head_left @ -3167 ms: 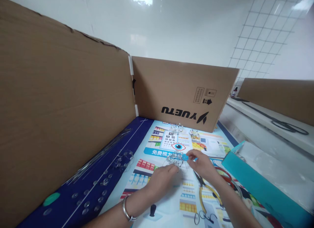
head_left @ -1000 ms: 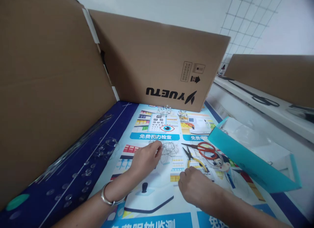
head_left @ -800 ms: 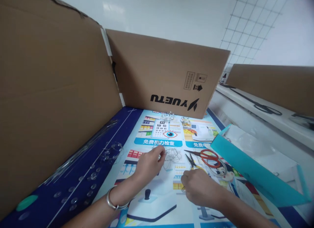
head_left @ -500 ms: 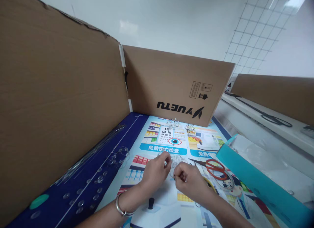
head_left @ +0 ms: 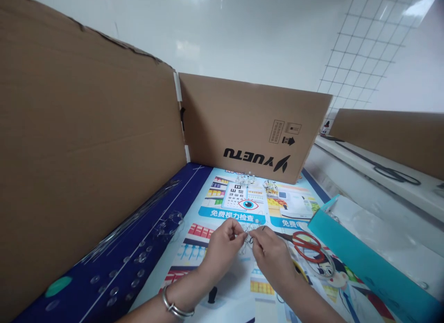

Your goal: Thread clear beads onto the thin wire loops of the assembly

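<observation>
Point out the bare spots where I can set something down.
On the printed sheet: between the forearms; between the right forearm and teal box, nearer than the red-handled scissors; and a smaller patch between the left hand and far bead clusters. Crowded: the blue strip with loose beads and wires, and around the fingertips.
</observation>
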`<act>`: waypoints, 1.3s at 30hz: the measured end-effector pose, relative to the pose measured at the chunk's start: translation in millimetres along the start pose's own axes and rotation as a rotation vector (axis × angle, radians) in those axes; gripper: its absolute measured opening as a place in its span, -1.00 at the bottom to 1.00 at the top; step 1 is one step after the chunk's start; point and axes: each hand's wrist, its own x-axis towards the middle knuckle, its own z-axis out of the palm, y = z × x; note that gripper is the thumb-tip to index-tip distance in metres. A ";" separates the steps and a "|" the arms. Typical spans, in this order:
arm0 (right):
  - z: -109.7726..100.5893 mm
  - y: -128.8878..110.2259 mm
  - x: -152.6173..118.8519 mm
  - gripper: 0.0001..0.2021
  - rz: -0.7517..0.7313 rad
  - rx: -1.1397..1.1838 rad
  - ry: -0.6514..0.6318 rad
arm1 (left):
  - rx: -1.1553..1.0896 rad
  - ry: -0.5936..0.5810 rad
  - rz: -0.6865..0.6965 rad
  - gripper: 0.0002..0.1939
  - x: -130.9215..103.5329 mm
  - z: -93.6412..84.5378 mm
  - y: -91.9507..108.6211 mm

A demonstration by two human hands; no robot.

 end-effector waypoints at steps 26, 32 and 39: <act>-15.4 -16.3 5.8 -0.84 0.084 -0.529 -0.396 | 0.102 -0.080 0.099 -0.95 -16.5 5.2 7.3; -11.0 -13.8 3.6 -0.82 0.193 -0.400 -0.350 | 0.179 -0.113 0.158 -0.88 -16.1 -0.6 10.2; -4.8 -11.6 2.4 -0.80 0.273 -0.301 -0.307 | 0.494 -0.115 0.322 -0.81 -14.6 -5.3 3.8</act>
